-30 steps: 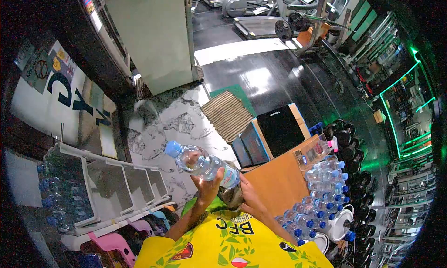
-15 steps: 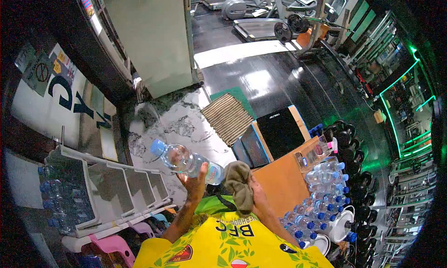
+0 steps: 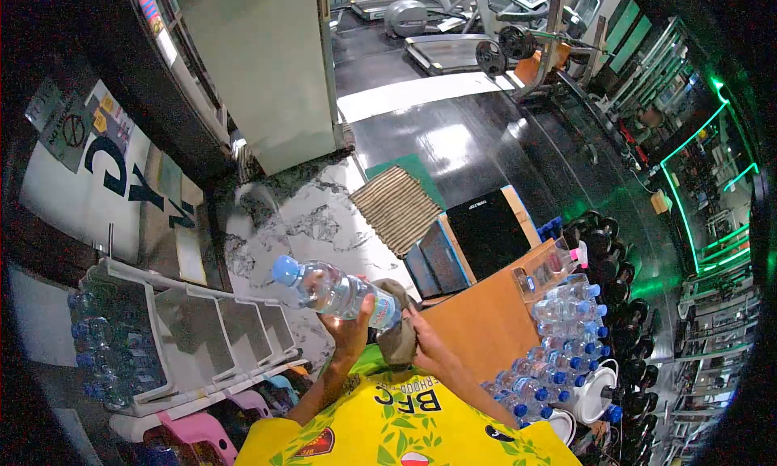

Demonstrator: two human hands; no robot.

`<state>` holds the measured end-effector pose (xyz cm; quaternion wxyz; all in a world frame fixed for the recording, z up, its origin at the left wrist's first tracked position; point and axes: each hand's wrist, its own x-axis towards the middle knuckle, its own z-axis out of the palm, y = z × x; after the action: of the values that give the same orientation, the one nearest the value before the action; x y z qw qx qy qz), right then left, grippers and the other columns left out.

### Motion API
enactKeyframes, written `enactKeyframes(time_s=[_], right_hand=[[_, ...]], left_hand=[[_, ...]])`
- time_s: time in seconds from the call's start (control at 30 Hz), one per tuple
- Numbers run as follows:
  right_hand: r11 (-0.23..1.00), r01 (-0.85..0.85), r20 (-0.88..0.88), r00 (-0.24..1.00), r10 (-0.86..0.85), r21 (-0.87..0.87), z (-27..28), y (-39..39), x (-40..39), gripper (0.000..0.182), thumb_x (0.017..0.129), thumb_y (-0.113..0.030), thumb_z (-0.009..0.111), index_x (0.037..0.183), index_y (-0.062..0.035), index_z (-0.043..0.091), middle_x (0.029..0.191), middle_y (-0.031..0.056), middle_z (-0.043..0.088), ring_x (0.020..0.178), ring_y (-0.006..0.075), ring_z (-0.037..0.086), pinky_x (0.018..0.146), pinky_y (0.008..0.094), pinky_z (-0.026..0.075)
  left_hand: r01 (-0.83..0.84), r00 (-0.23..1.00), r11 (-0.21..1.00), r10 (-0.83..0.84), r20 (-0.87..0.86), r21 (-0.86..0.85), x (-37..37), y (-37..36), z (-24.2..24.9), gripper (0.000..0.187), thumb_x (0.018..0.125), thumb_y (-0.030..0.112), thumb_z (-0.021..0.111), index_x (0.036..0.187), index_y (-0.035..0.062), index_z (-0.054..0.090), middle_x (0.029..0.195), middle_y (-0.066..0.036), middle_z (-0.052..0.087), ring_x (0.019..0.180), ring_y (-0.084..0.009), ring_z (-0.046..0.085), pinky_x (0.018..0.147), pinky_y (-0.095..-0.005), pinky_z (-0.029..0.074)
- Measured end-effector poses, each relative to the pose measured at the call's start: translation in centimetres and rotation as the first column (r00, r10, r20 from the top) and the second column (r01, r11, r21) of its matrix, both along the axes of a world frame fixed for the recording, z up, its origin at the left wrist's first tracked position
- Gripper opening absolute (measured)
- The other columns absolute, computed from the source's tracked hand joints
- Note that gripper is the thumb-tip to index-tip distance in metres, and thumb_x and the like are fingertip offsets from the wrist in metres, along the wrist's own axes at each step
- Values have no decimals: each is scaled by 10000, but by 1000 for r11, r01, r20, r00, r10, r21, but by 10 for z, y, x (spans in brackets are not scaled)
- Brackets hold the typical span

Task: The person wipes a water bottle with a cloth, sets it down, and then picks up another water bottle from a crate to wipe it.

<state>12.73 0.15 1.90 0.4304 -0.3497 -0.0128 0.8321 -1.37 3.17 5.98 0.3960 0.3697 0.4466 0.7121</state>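
A clear plastic water bottle (image 3: pixel 333 290) with a pale blue cap lies tilted in my left hand (image 3: pixel 353 330), whose fingers are wrapped round its lower half. The cap end points up and to the left. My right hand (image 3: pixel 424 341) grips a crumpled olive-brown cloth (image 3: pixel 396 336), and the cloth presses against the bottom end of the bottle. Part of the cloth hangs down in front of my yellow shirt. Some fingers of both hands are hidden behind what they hold.
On my right, rows of water bottles (image 3: pixel 558 341) stand by an orange-brown wooden tabletop (image 3: pixel 481 316), near a rack of dumbbells (image 3: pixel 611 264). White tiered bins (image 3: pixel 194 328) with more bottles are on my left. Beyond lie a striped mat (image 3: pixel 396 207) and treadmills (image 3: pixel 445 53).
The cloth has moved left in my right hand and now touches the bottle's bottom. My left hand and the bottle have shifted slightly to the right.
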Motion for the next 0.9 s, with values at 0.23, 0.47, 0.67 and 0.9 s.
enactKeyframes(time_s=[0.23,0.47,0.67,0.9], right_hand=[[990,-114,94,990,106,78,19,-5,8,416,954,-168,437,1352,-105,337,1224,79,525,1073,183,545,905,332,470],[997,5,-15,1000,-4,82,9,-4,28,460,939,-149,412,1384,-125,303,1304,109,471,1138,241,514,963,391,430],[1000,4,7,1000,-4,12,-12,-2,6,538,942,-210,466,1408,-89,226,1277,94,495,1122,218,525,925,389,459],[988,-142,161,978,130,62,19,-10,8,429,955,-178,435,1359,-79,334,1254,95,513,1102,187,539,904,348,469]], left_hand=[[-84,995,994,86,-40,63,-6,2,-13,679,706,26,677,1280,72,317,1022,-136,597,921,-200,590,811,-354,494],[-77,992,997,75,-97,-15,-12,-5,-19,700,710,13,688,1287,84,297,1060,-134,564,931,-210,585,822,-354,493],[-48,997,998,50,65,-36,7,-18,-19,679,684,21,724,1237,41,332,1067,-113,551,956,-208,582,809,-347,510],[-6,976,1000,13,-216,31,-9,-13,-22,642,672,70,752,1193,18,382,1035,-116,571,903,-184,582,783,-319,501]])
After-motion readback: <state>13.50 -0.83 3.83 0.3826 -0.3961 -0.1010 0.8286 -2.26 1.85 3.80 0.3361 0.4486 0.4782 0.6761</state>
